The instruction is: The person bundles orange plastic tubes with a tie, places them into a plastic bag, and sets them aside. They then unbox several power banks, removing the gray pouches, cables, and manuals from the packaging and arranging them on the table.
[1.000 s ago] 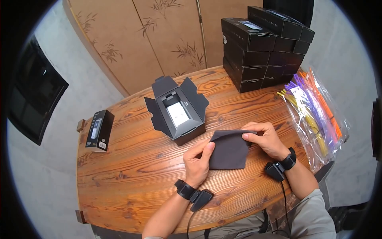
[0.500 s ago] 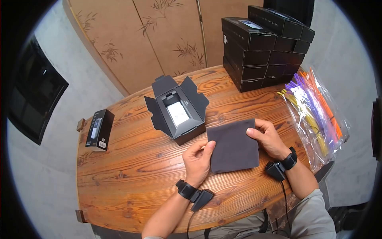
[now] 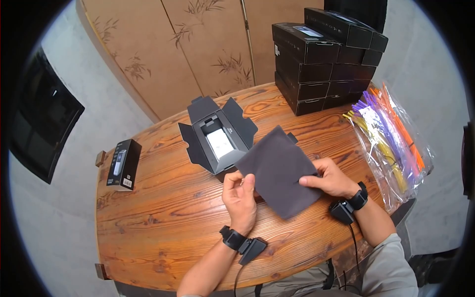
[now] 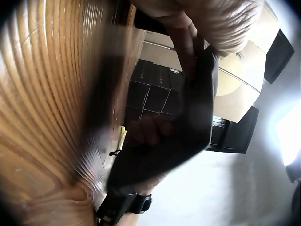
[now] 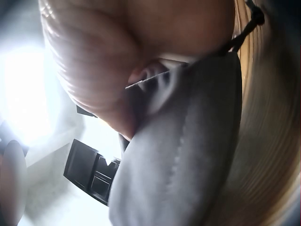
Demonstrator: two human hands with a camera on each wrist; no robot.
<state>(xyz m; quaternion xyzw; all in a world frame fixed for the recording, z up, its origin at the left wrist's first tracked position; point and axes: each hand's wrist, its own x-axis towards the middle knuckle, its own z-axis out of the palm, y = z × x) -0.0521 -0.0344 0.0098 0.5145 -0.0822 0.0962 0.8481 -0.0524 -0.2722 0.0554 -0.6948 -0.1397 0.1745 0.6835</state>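
A dark grey cloth piece (image 3: 279, 171), stitched along one edge in the right wrist view (image 5: 174, 155), is held tilted above the table, one corner up. The right hand (image 3: 330, 179) pinches its right side, thumb on the front face and fingers behind. At its left corner, the left hand (image 3: 239, 197) has thumb and fingertips at the edge; the left wrist view shows the left hand (image 4: 221, 21) gripping the cloth (image 4: 200, 103). A dark knotted cord (image 5: 249, 30) hangs by the right hand. Behind the cloth stands an open black box (image 3: 199, 143) with a white item (image 3: 219, 143) inside.
A closed black box (image 3: 123, 165) stands on the wooden table (image 3: 163, 218) at the left. Black boxes (image 3: 316, 67) are stacked at the back right, beside a clear bag of yellow, purple and orange sticks (image 3: 388, 136). A folding screen (image 3: 208, 44) stands behind.
The cloth piece first had its top edge folded over, then lay flat-faced and square between the hands; now it is turned corner-up. The left hand has shifted slightly left, and the right hand slightly down.
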